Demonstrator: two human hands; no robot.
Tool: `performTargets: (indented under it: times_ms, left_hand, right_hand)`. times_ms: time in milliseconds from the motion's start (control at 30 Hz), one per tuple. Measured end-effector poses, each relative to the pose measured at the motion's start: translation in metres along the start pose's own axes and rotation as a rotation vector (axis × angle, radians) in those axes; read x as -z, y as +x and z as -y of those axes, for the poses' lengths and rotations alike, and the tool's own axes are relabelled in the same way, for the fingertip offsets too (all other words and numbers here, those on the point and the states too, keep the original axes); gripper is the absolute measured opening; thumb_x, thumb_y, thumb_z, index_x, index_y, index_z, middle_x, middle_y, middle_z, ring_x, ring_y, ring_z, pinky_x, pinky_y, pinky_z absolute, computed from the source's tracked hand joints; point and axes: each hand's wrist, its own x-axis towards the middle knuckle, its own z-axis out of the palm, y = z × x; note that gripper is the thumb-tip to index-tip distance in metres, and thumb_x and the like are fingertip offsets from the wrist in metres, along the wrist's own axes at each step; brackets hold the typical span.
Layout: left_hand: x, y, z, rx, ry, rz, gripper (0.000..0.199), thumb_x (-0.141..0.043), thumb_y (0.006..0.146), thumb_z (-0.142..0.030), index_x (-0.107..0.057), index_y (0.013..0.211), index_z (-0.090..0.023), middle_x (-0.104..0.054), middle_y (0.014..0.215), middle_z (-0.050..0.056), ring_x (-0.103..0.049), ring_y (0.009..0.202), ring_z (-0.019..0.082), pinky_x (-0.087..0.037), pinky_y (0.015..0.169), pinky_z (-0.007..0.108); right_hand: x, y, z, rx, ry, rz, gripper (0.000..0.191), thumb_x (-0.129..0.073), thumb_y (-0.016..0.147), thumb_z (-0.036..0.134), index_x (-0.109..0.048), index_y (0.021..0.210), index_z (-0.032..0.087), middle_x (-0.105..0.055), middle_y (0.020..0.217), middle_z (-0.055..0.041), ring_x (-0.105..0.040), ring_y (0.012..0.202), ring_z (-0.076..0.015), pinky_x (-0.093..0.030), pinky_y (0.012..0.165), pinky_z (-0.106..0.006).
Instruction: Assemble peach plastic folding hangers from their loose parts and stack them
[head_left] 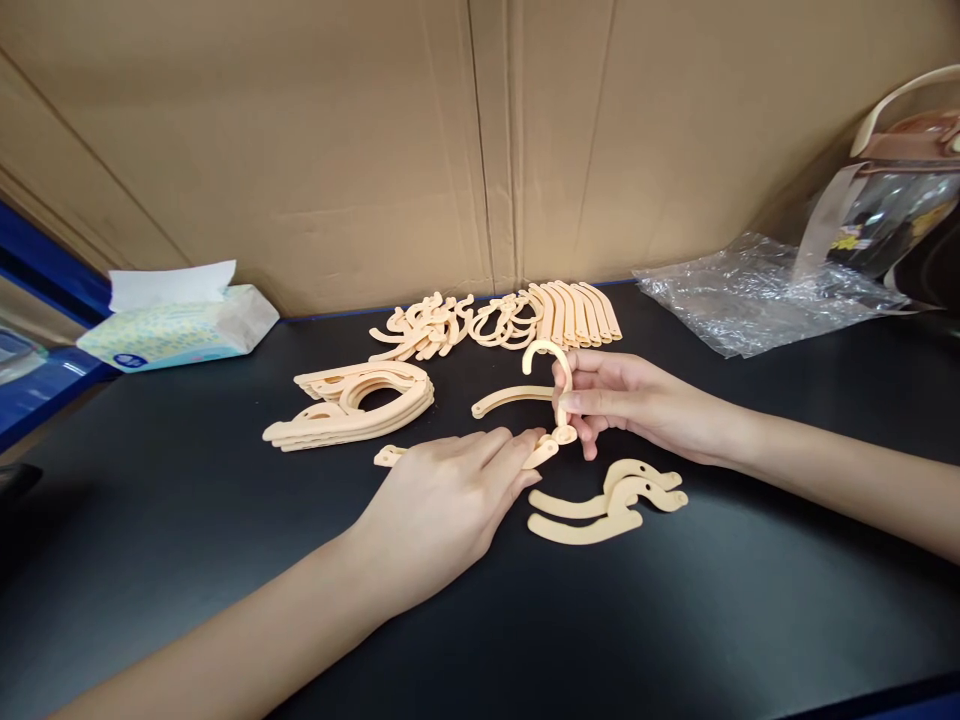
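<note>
My left hand is closed over a cream plastic arm piece, whose other end shows left of the knuckles. Between the fingers and thumb of my right hand is a cream hook, upright with its curve at the top. The hook's lower end meets the arm piece near my left fingertips. Behind them lies a curved strip, its right end hidden by my right hand. Two wavy cream pieces overlap on the black table, just right of my left hand.
A stack of folded hanger-like pieces lies to the left. Loose small parts, hooks and a row of strips lie behind. Tissue pack back left; clear plastic bag and bottle back right, before cardboard.
</note>
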Motion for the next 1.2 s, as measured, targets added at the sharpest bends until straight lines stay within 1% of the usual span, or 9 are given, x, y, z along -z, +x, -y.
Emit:
performTargets:
  times_ms: [300, 500, 933, 1067, 1200]
  left_hand:
    - [0.000, 0.000, 0.000, 0.005, 0.007, 0.006, 0.021, -0.041, 0.098, -0.021, -0.057, 0.109, -0.013, -0.059, 0.072, -0.001, -0.060, 0.060, 0.015, -0.044, 0.052, 0.028]
    - [0.001, 0.000, -0.001, 0.008, 0.020, 0.013, 0.022, -0.040, 0.098, -0.022, -0.058, 0.107, -0.013, -0.058, 0.070, -0.002, -0.058, 0.058, 0.014, -0.042, 0.051, 0.027]
    - [0.001, 0.000, -0.001, -0.030, 0.074, -0.023, 0.023, -0.043, 0.097, -0.021, -0.057, 0.112, -0.011, -0.059, 0.072, -0.002, -0.059, 0.059, 0.015, -0.042, 0.051, 0.028]
    - [0.000, -0.001, -0.001, 0.014, 0.045, 0.005, 0.022, -0.041, 0.097, -0.020, -0.059, 0.107, -0.012, -0.059, 0.071, -0.002, -0.059, 0.058, 0.015, -0.042, 0.050, 0.028]
    - [-0.002, 0.000, 0.001, 0.058, 0.008, 0.051, 0.023, -0.039, 0.098, -0.021, -0.060, 0.100, -0.014, -0.057, 0.069, -0.002, -0.058, 0.057, 0.015, -0.040, 0.050, 0.028]
  right_hand:
    - [-0.001, 0.001, 0.000, 0.001, -0.033, -0.015, 0.021, -0.068, 0.082, 0.029, -0.050, 0.083, 0.018, -0.060, 0.073, 0.0027, -0.057, 0.060, -0.0077, -0.051, 0.063, -0.024]
    - [-0.001, 0.000, 0.002, -0.003, -0.082, -0.022, 0.021, -0.065, 0.085, 0.032, -0.050, 0.082, 0.018, -0.060, 0.074, 0.0023, -0.058, 0.062, -0.0080, -0.049, 0.066, -0.024]
    - [-0.003, -0.001, 0.003, 0.013, -0.099, -0.037, 0.023, -0.064, 0.086, 0.033, -0.047, 0.082, 0.018, -0.058, 0.072, 0.0039, -0.059, 0.065, -0.0083, -0.048, 0.068, -0.025]
    - [-0.008, -0.002, 0.002, 0.027, -0.159, -0.012, 0.026, -0.066, 0.084, 0.035, -0.046, 0.079, 0.018, -0.056, 0.072, 0.0039, -0.056, 0.062, -0.0080, -0.047, 0.064, -0.025]
    - [-0.012, -0.003, -0.001, 0.075, -0.232, 0.011, 0.025, -0.064, 0.086, 0.034, -0.046, 0.078, 0.018, -0.049, 0.068, 0.0057, -0.054, 0.060, -0.0074, -0.046, 0.062, -0.025]
